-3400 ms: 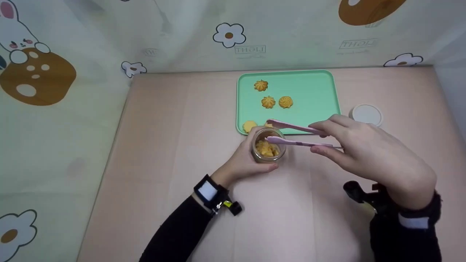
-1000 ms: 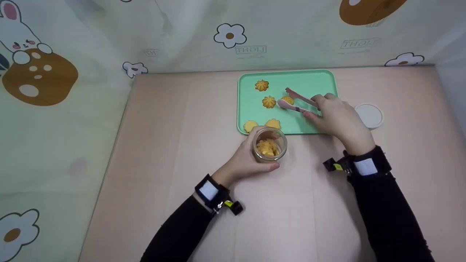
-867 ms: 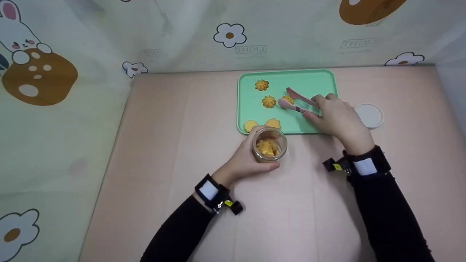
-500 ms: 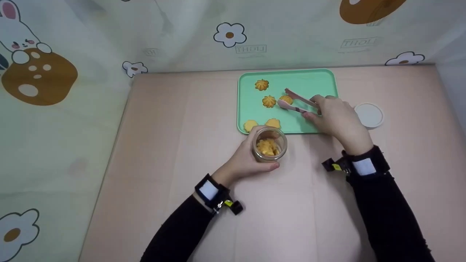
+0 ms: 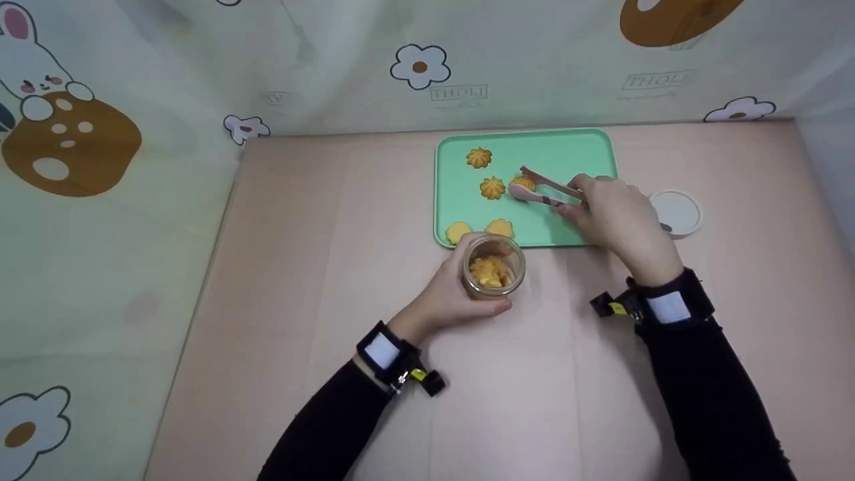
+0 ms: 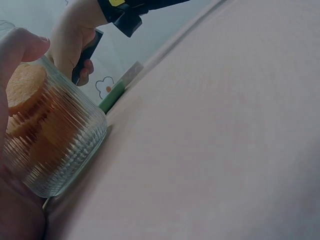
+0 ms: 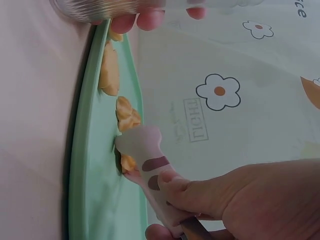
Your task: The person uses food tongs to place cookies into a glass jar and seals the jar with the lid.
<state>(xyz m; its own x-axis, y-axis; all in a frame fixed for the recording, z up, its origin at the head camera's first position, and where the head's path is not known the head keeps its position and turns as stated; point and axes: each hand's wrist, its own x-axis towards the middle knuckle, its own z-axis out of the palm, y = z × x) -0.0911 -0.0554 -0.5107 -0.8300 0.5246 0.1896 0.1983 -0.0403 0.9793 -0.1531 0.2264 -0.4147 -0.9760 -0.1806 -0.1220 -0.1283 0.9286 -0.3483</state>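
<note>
My left hand (image 5: 454, 294) grips a ribbed glass jar (image 5: 493, 266) (image 6: 50, 145) that stands on the pink table just in front of the green tray (image 5: 574, 153). The jar holds several yellow cookies. My right hand (image 5: 618, 217) holds pink tongs (image 5: 538, 188) (image 7: 145, 160) over the tray. The tong tips close around a swirl cookie (image 5: 523, 181) (image 7: 127, 162) in the tray's middle. Another cookie (image 5: 492, 188) lies just left of it, one (image 5: 478, 157) sits farther back, and two (image 5: 458, 232) lie at the tray's near edge by the jar.
A white round lid (image 5: 678, 212) lies on the table right of the tray, just behind my right hand. Patterned curtain walls (image 5: 427, 67) close in the table at the back and the left.
3.4 s ago the tongs were over the jar mouth. My right hand has since moved them back onto the tray, and in the last second their tips have narrowed around the swirl cookie.
</note>
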